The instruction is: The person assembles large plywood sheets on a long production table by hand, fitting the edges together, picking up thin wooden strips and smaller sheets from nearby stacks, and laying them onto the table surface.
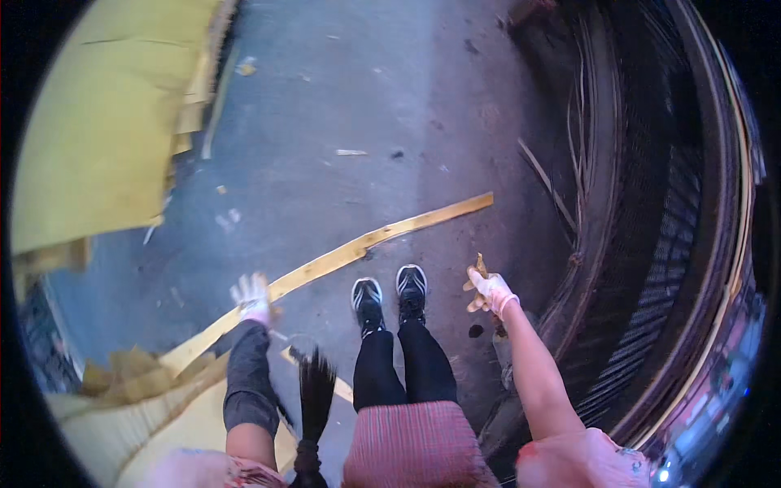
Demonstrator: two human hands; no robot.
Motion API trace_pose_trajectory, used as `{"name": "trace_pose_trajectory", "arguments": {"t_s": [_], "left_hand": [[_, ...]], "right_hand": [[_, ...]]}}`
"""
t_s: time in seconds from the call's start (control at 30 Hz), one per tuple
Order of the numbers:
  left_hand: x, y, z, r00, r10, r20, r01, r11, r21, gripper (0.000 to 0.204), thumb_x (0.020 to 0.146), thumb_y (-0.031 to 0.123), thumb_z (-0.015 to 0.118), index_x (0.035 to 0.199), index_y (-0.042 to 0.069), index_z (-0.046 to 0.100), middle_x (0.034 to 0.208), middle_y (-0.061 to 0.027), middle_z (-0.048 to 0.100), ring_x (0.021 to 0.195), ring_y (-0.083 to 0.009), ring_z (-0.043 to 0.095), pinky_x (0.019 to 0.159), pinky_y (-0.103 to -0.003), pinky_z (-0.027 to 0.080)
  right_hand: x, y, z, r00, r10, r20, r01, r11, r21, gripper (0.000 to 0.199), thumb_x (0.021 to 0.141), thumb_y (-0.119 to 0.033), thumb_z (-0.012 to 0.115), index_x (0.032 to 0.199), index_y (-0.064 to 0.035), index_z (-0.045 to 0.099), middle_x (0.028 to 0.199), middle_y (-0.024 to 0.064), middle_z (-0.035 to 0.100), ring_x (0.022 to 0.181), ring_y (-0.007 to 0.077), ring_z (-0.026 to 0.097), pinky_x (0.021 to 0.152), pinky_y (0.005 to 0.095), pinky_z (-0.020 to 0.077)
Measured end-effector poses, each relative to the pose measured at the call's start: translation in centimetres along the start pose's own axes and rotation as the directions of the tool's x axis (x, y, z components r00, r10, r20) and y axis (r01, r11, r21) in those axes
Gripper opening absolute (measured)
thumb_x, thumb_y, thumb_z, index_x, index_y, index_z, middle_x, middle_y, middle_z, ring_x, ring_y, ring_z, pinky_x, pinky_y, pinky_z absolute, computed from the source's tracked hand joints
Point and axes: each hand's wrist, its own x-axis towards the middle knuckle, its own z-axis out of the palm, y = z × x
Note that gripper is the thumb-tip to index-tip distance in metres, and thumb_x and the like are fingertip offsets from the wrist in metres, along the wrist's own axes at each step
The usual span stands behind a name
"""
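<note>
Where the view opens at 9 to 11 o'clock, one large stack of yellow veneer sheets (98, 122) lies flat, with its ragged edge facing the grey concrete floor (342, 98). A second pile of pale veneer sheets (106, 423) fills the 7 o'clock zone, with crumpled scraps on top of it.

One long veneer strip (358, 250) runs across the floor from the 7 o'clock pile up toward 2 o'clock, passing just ahead of the shoes. Its near end lies beside the left hand.

The left hand (251, 298) wears one white glove. The fingers are spread open and point toward 12 o'clock. The hand sits directly beside the strip edge; whether it touches the strip cannot be told. It grips nothing visible. The left forearm, in a dark grey sleeve, extends from 6 o'clock and is nearly straight.

Two black sports shoes (390, 294) with white trim stand side by side at centre, toes toward 12 o'clock. Two legs in black leggings rise from them.

The right hand (490, 293) wears one pale glove. Its fingers are curled closed around one small yellow veneer scrap (479, 267), which projects above the hand. The right forearm is bare and reaches from 5 o'clock, slightly bent at the elbow.

At 1 to 5 o'clock, one large dark curved machine frame (651, 268) with a metal mesh panel stands just beside the right arm. Several thin strips (545, 183) lean against it.
</note>
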Motion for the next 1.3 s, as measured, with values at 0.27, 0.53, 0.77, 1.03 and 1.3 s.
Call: {"name": "trace_pose_trajectory", "arguments": {"t_s": [0.27, 0.53, 0.77, 1.03, 1.3], "left_hand": [[4.3, -4.5, 5.9, 0.822, 0.046, 0.567, 0.109, 0.966, -0.236, 0.078, 0.071, 0.039, 0.066, 0.135, 0.009, 0.031, 0.130, -0.0179, 0.042, 0.125, -0.0334, 0.033, 0.105, -0.049, 0.017], [-1.8, -1.1, 0.0, 0.976, 0.213, -0.051, -0.219, 0.963, -0.159, 0.095, 0.067, 0.042, 0.068, 0.138, 0.003, 0.019, 0.143, -0.0153, 0.021, 0.133, -0.0363, 0.013, 0.108, -0.047, 0.008], [9.5, -3.2, 12.0, 0.917, -0.086, 0.389, 0.166, 0.970, -0.178, 0.094, 0.068, 0.037, 0.070, 0.138, 0.001, 0.018, 0.135, -0.0204, 0.035, 0.126, -0.0301, 0.033, 0.106, -0.037, 0.024], [-8.3, -0.2, -8.3, 0.820, 0.426, -0.382, -0.571, 0.642, -0.512, 0.057, 0.064, 0.025, 0.077, 0.113, 0.006, 0.055, 0.097, -0.0164, 0.062, 0.089, -0.0298, 0.060, 0.075, -0.035, 0.048], [-31.1, -7.3, -26.3, 0.868, 0.484, -0.108, -0.494, 0.861, -0.116, 0.063, 0.070, 0.034, 0.068, 0.122, 0.006, 0.048, 0.104, -0.0199, 0.059, 0.097, -0.0329, 0.057, 0.088, -0.040, 0.041]], "right_hand": [[6.2, 6.4, 3.9, 0.993, 0.100, -0.060, -0.077, 0.950, 0.303, 0.057, 0.086, -0.053, 0.044, 0.095, 0.0023, 0.055, 0.069, 0.0144, 0.063, 0.054, 0.0218, 0.063, 0.037, 0.0258, 0.0368], [0.7, -2.9, 5.5, 0.994, -0.043, -0.098, 0.062, 0.977, 0.202, 0.058, 0.084, -0.057, 0.044, 0.094, -0.0007, 0.055, 0.074, 0.0129, 0.065, 0.056, 0.0189, 0.063, 0.038, 0.0250, 0.0371], [9.4, -2.0, 5.9, 0.977, -0.166, -0.134, 0.182, 0.977, 0.115, 0.055, 0.085, -0.056, 0.043, 0.092, -0.0016, 0.054, 0.073, 0.0131, 0.064, 0.057, 0.0195, 0.063, 0.038, 0.0257, 0.0369], [1.1, -4.8, 5.0, 0.962, -0.133, -0.237, 0.199, 0.938, 0.282, 0.061, 0.080, -0.060, 0.049, 0.101, -0.0034, 0.052, 0.079, 0.0088, 0.058, 0.054, 0.0168, 0.056, 0.043, 0.0265, 0.0383], [-26.8, -21.6, 4.0, 0.739, -0.642, -0.202, 0.439, 0.232, 0.868, 0.019, 0.083, -0.024, 0.063, 0.091, -0.0076, 0.058, 0.084, 0.0027, 0.061, 0.073, 0.0144, 0.060, 0.047, 0.0198, 0.0438]]}}
